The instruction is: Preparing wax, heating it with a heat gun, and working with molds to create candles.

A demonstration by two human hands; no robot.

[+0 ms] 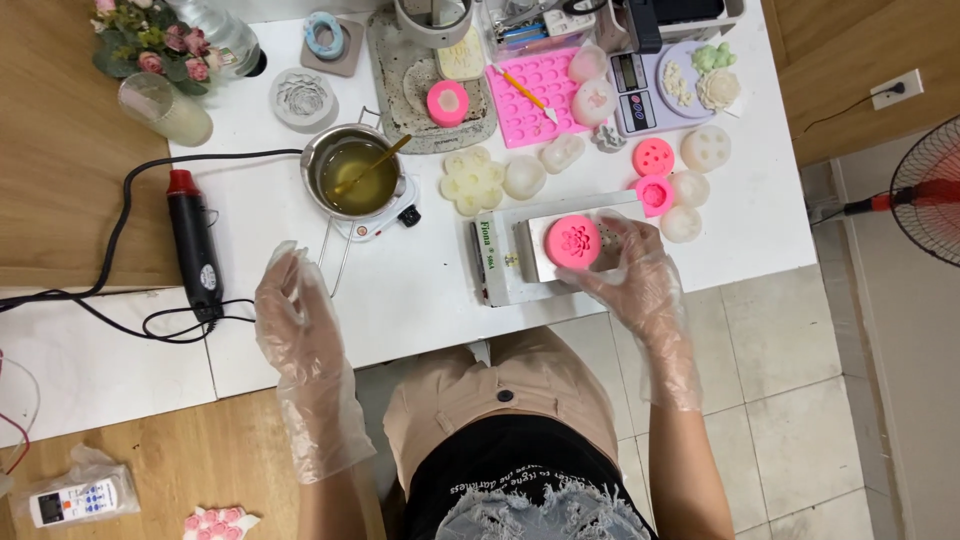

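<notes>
My right hand (632, 268), in a clear plastic glove, holds a round pink silicone mold (573, 241) with a flower pattern on the steel platform of a white scale (510, 262). My left hand (290, 300), also gloved, hovers over the table's front edge with fingers loosely curled and nothing in it. Beyond it, a small steel pot of yellow melted wax (356, 176) with a stirring stick sits on a white warmer.
A black and red heat gun (196, 250) with its cord lies at the left. Several white and pink molds (655, 180) crowd the back right, with a pink tray mold (535, 98), a second scale (640, 92), a flower bouquet (150, 40) and a fan (930, 190) by the wall.
</notes>
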